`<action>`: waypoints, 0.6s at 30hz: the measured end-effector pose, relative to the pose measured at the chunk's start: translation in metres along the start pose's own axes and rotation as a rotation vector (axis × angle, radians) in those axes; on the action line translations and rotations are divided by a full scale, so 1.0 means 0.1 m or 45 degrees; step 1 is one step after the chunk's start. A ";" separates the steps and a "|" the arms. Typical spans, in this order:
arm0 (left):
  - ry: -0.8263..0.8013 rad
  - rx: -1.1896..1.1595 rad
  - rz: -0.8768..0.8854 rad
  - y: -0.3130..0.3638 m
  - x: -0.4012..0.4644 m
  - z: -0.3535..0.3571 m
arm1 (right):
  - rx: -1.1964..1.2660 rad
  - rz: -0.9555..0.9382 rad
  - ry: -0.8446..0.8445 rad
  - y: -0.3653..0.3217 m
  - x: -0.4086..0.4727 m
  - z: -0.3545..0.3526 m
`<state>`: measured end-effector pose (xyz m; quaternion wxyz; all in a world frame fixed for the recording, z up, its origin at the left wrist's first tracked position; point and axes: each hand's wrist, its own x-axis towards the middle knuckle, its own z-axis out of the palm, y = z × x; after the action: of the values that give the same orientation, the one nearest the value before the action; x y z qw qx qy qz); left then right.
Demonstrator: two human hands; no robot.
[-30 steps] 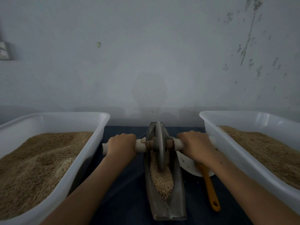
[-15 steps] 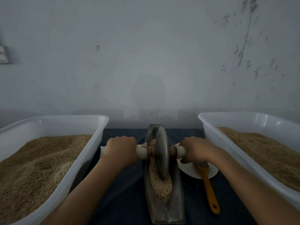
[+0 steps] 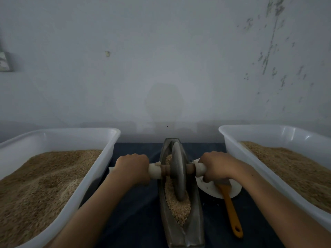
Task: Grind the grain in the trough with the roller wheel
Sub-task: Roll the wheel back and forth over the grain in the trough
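A narrow boat-shaped metal trough (image 3: 195, 230) lies lengthwise on the dark cloth in the middle. Pale grain (image 3: 176, 206) fills its channel. The grey roller wheel (image 3: 177, 170) stands upright in the grain about halfway along the trough, on a cross axle with pale handles. My left hand (image 3: 132, 168) grips the left handle (image 3: 155, 171). On the other side my right hand (image 3: 215, 166) grips the right handle (image 3: 199, 170). Both fists wrap fully round the handles.
A white tub (image 3: 100, 158) of brown grain stands at the left, and a second white tub (image 3: 231, 149) of grain at the right. A white dish (image 3: 209, 188) with an orange-handled brush (image 3: 231, 210) sits right of the trough. A grey wall rises behind.
The wheel has rolled toward me along the trough, from the far end to about the middle, with both hands following on the handles.
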<state>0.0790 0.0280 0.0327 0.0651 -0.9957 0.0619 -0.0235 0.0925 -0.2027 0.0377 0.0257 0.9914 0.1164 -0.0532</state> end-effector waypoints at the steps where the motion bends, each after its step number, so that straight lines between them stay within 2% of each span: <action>1: -0.026 0.007 0.002 0.00 -0.01 -0.01 | 0.020 0.009 -0.033 0.00 0.00 -0.01; 5: 0.094 0.068 -0.023 0.04 0.00 -0.01 | 0.055 0.031 -0.028 0.01 0.01 0.03; 9: 0.319 0.054 -0.064 0.09 0.00 0.05 | 0.039 0.036 0.366 0.00 0.05 0.16; 11: 0.380 0.041 -0.066 0.10 0.00 0.07 | 0.048 0.031 0.479 -0.02 0.06 0.20; 15: 0.321 0.024 -0.069 0.06 0.01 0.09 | -0.004 0.006 0.414 -0.03 0.04 0.15; 18: 0.193 0.049 -0.054 0.03 0.02 0.06 | -0.035 0.002 0.174 -0.03 -0.01 0.04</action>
<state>0.0805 0.0252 0.0263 0.0789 -0.9907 0.0450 -0.1015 0.0907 -0.2003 0.0334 0.0313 0.9924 0.1179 0.0162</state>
